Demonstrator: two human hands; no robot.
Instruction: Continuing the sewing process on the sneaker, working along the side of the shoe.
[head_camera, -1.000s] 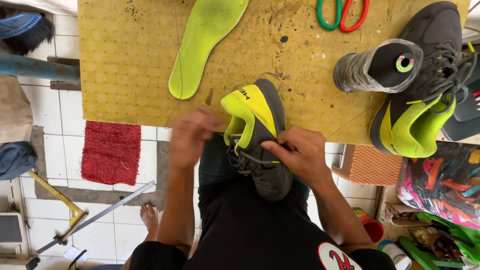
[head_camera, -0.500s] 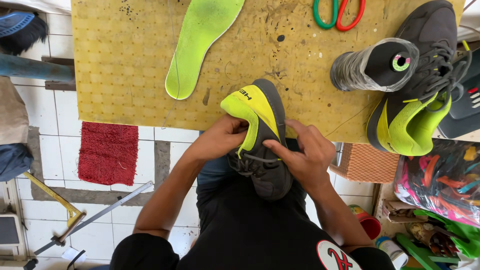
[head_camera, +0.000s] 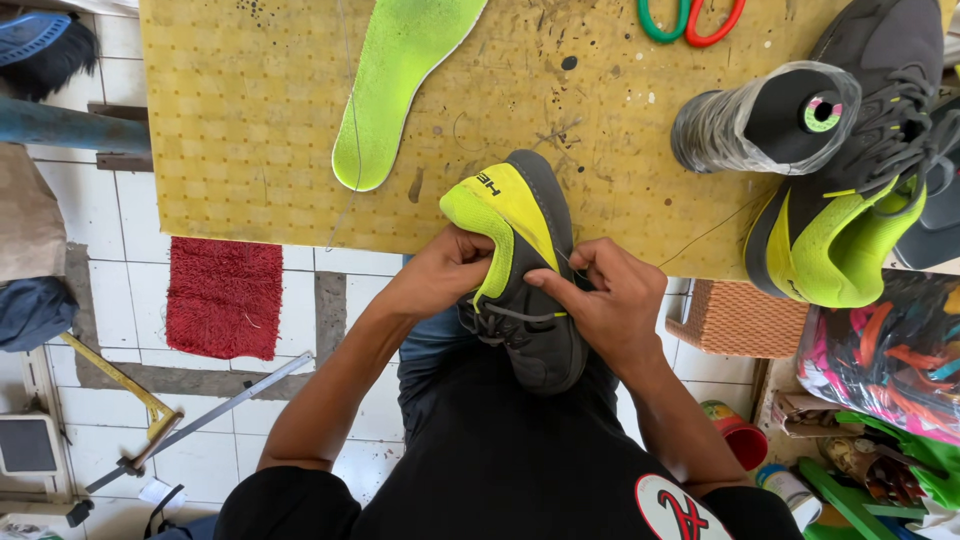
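A grey and neon-yellow sports shoe (head_camera: 525, 270) rests on my lap, its heel against the edge of the yellow pegboard worktable (head_camera: 250, 120). My left hand (head_camera: 450, 268) grips the shoe's yellow heel collar from the left. My right hand (head_camera: 600, 300) presses on the shoe's right side, its fingers pinched at the collar where a thin thread runs. A neon-green insole (head_camera: 395, 80) lies on the table above the shoe.
At the table's right are a second matching shoe (head_camera: 850, 200), a dark spool wrapped in clear film (head_camera: 760, 120), and scissors with green and red handles (head_camera: 690, 18). A red mat (head_camera: 222, 298), a hammer (head_camera: 120, 385) and a metal bar (head_camera: 210, 420) lie on the tiled floor. A woven basket (head_camera: 735, 320) stands at right.
My left hand moved from blurred, lifted motion beside the shoe down onto its yellow heel collar. My right hand shifted up toward the collar. The shoe stayed in place.
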